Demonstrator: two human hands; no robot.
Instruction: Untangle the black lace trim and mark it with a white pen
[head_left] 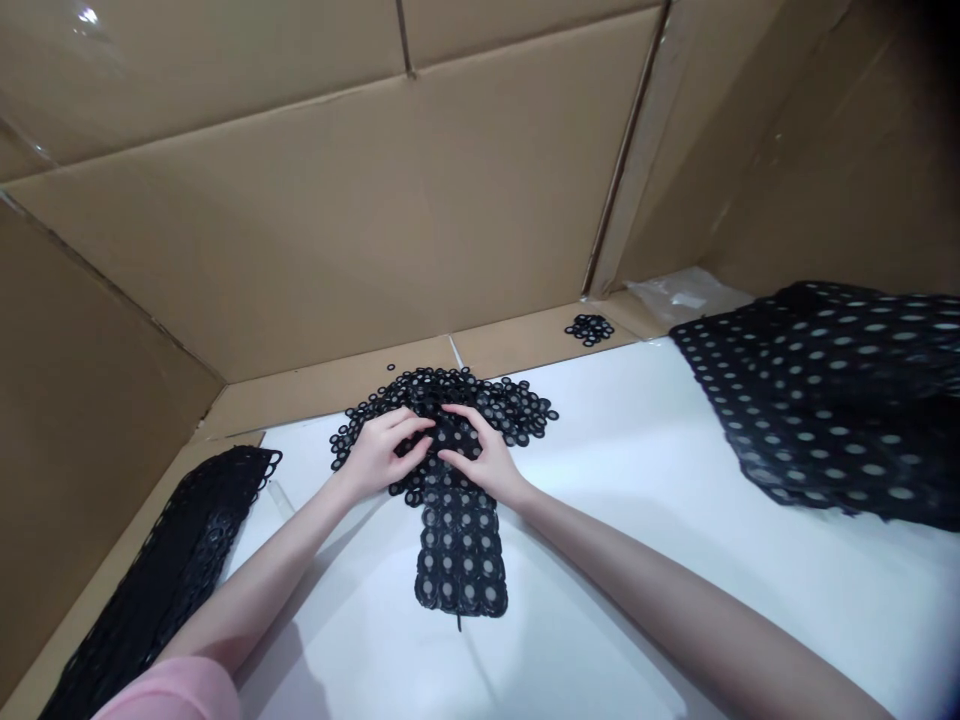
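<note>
While the left hand point(382, 452) curves beside the ring pile point(517, 408), fingers narrowly parted, whether pinching anything I cannot tell, the right hand point(487, 462) holds thumb and forefinger wider apart over the black strip point(459, 550) on the white table point(615, 430).

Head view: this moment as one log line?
left hand: left of dotted strip | right hand: right of it | black rings: heaped around strip's far end | hand contact: unclear
</note>
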